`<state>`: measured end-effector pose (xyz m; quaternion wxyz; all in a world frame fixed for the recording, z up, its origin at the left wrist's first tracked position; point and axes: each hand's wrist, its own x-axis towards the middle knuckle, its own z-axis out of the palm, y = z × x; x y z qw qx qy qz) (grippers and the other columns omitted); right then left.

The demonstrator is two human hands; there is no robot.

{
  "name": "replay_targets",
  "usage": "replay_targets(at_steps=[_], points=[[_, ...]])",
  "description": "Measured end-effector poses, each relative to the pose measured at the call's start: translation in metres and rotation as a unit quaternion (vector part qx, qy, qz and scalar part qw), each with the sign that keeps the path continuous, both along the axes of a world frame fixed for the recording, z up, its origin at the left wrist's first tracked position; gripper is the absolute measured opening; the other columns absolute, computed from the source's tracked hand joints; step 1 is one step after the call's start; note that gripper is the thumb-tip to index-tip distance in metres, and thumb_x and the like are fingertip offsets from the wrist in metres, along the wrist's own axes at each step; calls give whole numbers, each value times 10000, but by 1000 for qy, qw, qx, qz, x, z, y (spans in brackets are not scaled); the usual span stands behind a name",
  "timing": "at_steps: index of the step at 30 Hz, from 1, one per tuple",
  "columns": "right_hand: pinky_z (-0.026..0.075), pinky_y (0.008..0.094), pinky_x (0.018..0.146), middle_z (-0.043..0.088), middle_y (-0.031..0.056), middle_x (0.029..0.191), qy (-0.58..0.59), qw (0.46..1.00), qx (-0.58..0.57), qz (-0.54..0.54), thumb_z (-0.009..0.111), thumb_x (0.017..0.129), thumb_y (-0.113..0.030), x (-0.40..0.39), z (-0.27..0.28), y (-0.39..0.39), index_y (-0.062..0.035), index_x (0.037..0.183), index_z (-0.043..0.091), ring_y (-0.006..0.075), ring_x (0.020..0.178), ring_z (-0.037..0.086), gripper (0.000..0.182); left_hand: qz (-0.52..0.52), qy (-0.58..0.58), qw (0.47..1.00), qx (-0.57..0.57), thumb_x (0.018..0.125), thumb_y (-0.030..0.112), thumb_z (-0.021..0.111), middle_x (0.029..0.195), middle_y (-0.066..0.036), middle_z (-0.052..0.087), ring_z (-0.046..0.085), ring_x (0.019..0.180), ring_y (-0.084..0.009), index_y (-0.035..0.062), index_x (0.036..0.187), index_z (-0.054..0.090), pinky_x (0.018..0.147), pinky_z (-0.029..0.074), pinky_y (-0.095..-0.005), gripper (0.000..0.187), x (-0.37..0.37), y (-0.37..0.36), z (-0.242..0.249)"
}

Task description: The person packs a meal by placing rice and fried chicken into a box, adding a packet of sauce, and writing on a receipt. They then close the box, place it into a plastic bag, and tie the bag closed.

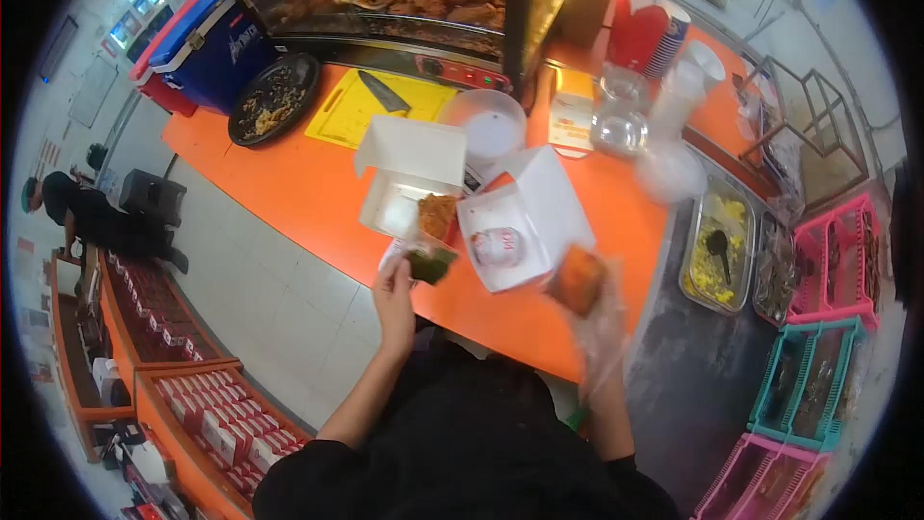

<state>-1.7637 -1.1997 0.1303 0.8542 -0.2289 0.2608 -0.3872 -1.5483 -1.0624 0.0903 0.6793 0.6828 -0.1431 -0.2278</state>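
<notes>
My left hand (393,300) pinches a small clear packet with something dark green (432,265) in it, near the front edge of the counter. In a clear plastic glove, my right hand (602,327) grips an orange-brown piece of fried chicken (577,281), slightly blurred. Between and beyond my hands are two open white boxes. The left box (412,149) has another fried chicken piece (438,216) at its right side. Inside the right box (556,195) lies a round paper-wrapped bundle (498,247) with red print.
Behind the boxes stand a yellow cutting board (337,120) with a knife (384,92), a white tub (493,127) and a glass display warmer (414,48) of fried chicken. At right are a metal tray (688,274) of yellow food and colored baskets (808,385). Another person (96,212) is far left.
</notes>
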Motion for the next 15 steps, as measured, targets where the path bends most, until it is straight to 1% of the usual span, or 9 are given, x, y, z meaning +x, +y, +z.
replay_targets(at_steps=[2,4,8,9,10,11,13,14,15], points=[[431,370,917,453,79,1188,-28,996,47,68,576,854,-156,52,-9,16,-54,1270,387,217,1091,471,468,34,-37,999,14,906,250,490,966,-23,579,533,879,-95,29,1059,567,668,448,-244,280,50,1,1],[448,365,889,499,59,1127,183,968,-155,70,497,905,-296,109,-35,38,-67,1186,475,208,1066,486,363,36,-65,997,15,893,200,508,928,-37,598,546,830,-90,14,1068,569,625,426,-223,263,102,-1,-13],[453,357,842,551,92,1038,179,984,19,-5,480,906,-243,219,-34,63,-58,1152,502,214,990,530,308,-24,-193,977,86,866,149,523,838,-100,628,590,752,-140,-1,1029,580,623,457,-276,229,171,-22,-55],[449,366,816,563,130,1003,362,903,-225,-62,476,900,-248,242,-65,58,-46,1144,495,245,963,545,318,-57,-209,972,85,854,129,529,821,-128,626,604,743,-170,-6,1020,573,629,465,-293,218,178,-27,-57],[445,374,789,574,168,968,509,729,-445,-108,472,893,-253,263,-87,55,-34,1136,489,276,935,560,328,-90,-225,967,84,842,108,535,804,-155,624,619,733,-200,-11,1012,567,634,473,-309,209,182,-29,-57],[445,374,789,574,168,968,516,726,-442,-107,472,893,-253,284,-96,58,-34,1136,489,276,935,560,328,-95,-218,968,85,842,108,535,804,-155,624,619,733,-200,-11,1012,567,634,473,-309,209,184,-27,-57],[430,409,765,562,231,973,528,803,-265,-81,483,867,-286,321,-95,66,-22,1114,500,346,893,564,362,-136,-227,957,123,834,104,537,824,-176,629,631,745,-255,-18,989,557,642,478,-338,198,191,-25,-53],[425,424,743,569,226,972,598,744,-298,-22,491,857,-307,325,-91,71,-20,1047,539,367,876,557,347,-159,-245,948,125,832,117,539,902,-203,624,625,820,-301,-32,1035,549,704,483,-360,252,195,-22,-59],[425,424,743,569,226,972,599,743,-297,-28,491,857,-307,327,-82,75,-20,1047,539,367,876,557,347,-163,-247,948,120,832,117,539,902,-203,624,625,820,-301,-32,1035,549,704,483,-360,252,198,-19,-58]])
